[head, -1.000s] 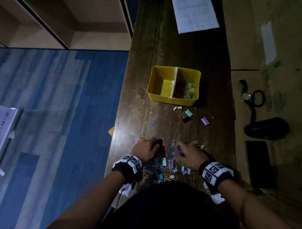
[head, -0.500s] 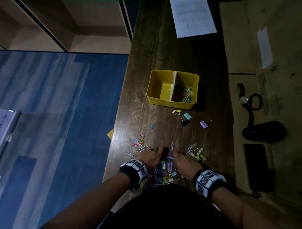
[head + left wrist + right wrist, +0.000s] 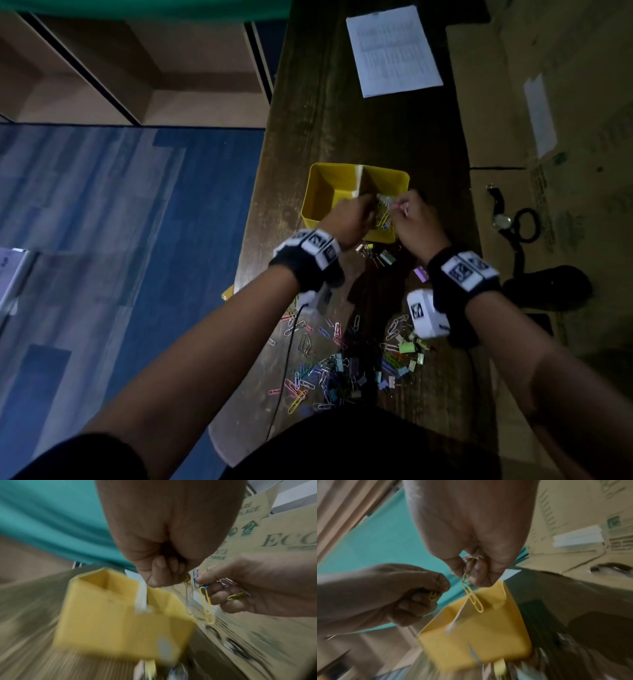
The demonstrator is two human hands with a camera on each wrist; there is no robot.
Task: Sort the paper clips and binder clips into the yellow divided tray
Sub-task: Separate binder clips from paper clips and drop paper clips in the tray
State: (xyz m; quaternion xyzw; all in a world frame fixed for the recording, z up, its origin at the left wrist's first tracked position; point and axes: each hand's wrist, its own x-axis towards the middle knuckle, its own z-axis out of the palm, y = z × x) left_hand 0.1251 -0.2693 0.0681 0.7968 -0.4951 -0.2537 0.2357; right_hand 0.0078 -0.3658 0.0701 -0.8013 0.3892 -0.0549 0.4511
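The yellow divided tray point(image 3: 329, 192) stands mid-table; coloured paper clips point(image 3: 383, 215) lie in its right compartment. Both hands hover over that compartment. My left hand point(image 3: 352, 219) is a fist gripping paper clips; a yellow one point(image 3: 433, 596) peeks from its fingers. My right hand point(image 3: 412, 216) also grips paper clips, and a yellow clip point(image 3: 475, 602) dangles from its fingertips above the tray point(image 3: 471, 642). In the left wrist view the left hand point(image 3: 164, 572) and right hand point(image 3: 231, 595) hold clips beside the tray point(image 3: 111, 622).
A pile of mixed paper clips and binder clips point(image 3: 342, 370) lies at the near edge of the wooden table point(image 3: 308, 102). A few binder clips point(image 3: 382, 255) sit just in front of the tray. A printed sheet point(image 3: 394, 51) lies at the far end. Cardboard point(image 3: 565, 137) flanks the right.
Both hands left the pile at the near edge with clips in their grip and moved forward to above the tray's right compartment.
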